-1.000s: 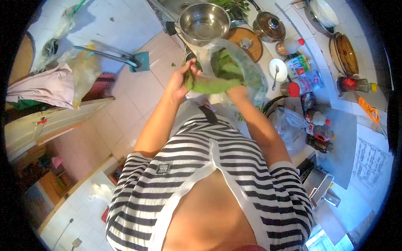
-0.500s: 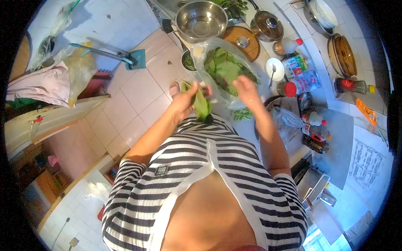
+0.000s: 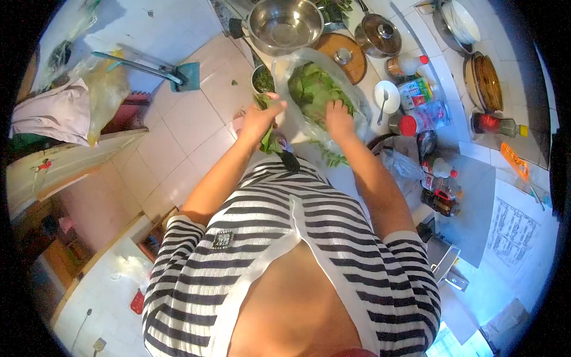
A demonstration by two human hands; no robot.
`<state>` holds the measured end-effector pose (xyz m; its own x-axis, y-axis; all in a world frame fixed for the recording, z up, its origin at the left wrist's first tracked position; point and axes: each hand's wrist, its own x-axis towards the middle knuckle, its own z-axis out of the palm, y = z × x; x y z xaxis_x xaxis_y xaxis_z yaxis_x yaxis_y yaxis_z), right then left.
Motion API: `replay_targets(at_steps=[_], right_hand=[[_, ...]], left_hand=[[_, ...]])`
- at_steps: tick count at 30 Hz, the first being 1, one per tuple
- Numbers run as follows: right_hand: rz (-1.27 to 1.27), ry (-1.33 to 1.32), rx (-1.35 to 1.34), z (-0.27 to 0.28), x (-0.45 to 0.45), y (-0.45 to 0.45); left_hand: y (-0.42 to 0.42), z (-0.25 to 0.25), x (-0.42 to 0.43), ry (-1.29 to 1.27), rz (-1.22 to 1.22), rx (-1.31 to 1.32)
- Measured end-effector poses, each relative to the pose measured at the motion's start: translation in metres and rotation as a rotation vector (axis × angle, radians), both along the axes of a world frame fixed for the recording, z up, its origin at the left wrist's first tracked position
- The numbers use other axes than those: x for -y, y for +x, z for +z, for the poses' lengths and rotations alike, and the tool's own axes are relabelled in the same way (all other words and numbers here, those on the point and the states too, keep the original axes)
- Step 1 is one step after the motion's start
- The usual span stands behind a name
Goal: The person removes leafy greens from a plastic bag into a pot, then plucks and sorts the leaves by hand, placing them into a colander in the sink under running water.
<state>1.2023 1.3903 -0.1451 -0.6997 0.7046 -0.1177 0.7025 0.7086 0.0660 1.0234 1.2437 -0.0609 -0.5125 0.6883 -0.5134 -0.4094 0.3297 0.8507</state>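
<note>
Green leaves (image 3: 271,143) are gripped in my left hand (image 3: 260,122), its fingers wrapped round them in front of my waist. My right hand (image 3: 341,122) is at the leaves inside the clear plastic bag (image 3: 292,110), fingers bent down onto them; whether it pinches one is hidden. Large green leaves (image 3: 318,89) with some dark reddish parts fill the open bag on the counter. A few loose leaves (image 3: 333,156) lie beside the bag, close to my body. Left of the bag is a small bowl (image 3: 262,79) of chopped greens.
Beyond the bag are a steel pot (image 3: 285,27), a wooden board (image 3: 348,53) with a glass-like knob, and a lidded saucepan (image 3: 378,34). To the right are a white bowl (image 3: 388,95) with a spoon, and bottles (image 3: 416,124). A dustpan (image 3: 188,77) is at the left.
My right hand first held a long leaf with my left, then let go and moved to the bag, now down on its leaves. My left hand has kept hold of leaves.
</note>
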Motion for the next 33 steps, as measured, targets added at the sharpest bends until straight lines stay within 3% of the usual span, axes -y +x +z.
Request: replay_targets(at_steps=[2,4,6,7,8,10,11,12,14,15,18,19,20,23,26,28,30,33], right_hand=[[0.091,-0.057,-0.093,-0.004,-0.014,0.006],[0.124,-0.056,-0.186,0.019,-0.032,0.005],[-0.391,-0.712,-0.533,0.068,-0.044,-0.006],[-0.512,-1.002,-0.742,0.086,-0.047,-0.009],[-0.512,-0.992,-0.750,0.091,-0.048,-0.009],[-0.692,-1.225,-1.016,0.099,-0.047,-0.010],[-0.758,-1.319,-1.136,0.104,-0.043,-0.012],[-0.754,-1.316,-1.142,0.107,-0.037,-0.013],[-0.727,-1.340,-1.546,0.112,-0.031,-0.015],[-0.760,-1.338,-1.619,0.111,-0.031,-0.014],[-0.827,-1.443,-1.748,0.115,-0.034,-0.006],[-0.840,-1.437,-1.836,0.115,-0.032,-0.004],[-0.835,-1.438,-1.839,0.117,-0.031,-0.003],[-1.026,-1.599,-1.975,0.113,-0.033,0.000],[-1.142,-1.702,-1.953,0.121,-0.023,-0.009],[-1.110,-1.748,-1.977,0.114,-0.021,-0.008],[-1.065,-2.024,-1.978,0.103,-0.023,-0.010],[-1.177,-1.976,-2.029,0.093,-0.022,-0.014]], left_hand=[[0.000,-0.007,0.000,0.020,0.006,0.001],[0.000,-0.013,0.001,0.068,-0.021,-0.167],[0.001,-0.005,-0.002,0.070,-0.069,-0.125],[0.000,0.000,-0.007,0.081,-0.119,-0.093],[0.002,-0.002,-0.013,0.091,-0.125,-0.096],[0.009,-0.012,-0.026,0.238,-0.216,-0.434],[0.013,-0.018,-0.036,0.445,-0.191,-0.600],[0.018,-0.023,-0.042,0.450,-0.192,-0.605],[0.024,-0.035,-0.049,0.336,-0.197,-0.403],[0.026,-0.039,-0.050,0.285,-0.121,-0.361],[0.031,-0.046,-0.048,0.159,-0.025,-0.262],[0.028,-0.045,-0.044,0.067,-0.128,-0.070],[0.031,-0.044,-0.042,0.069,-0.128,-0.073],[0.046,-0.018,-0.037,0.287,-0.094,-0.724],[0.043,0.025,-0.051,0.463,-0.122,-0.844],[0.036,0.014,-0.062,0.438,-0.134,-0.839],[0.028,0.003,-0.072,0.544,-0.328,-0.635],[0.033,0.009,-0.071,0.441,-0.328,-0.569]])
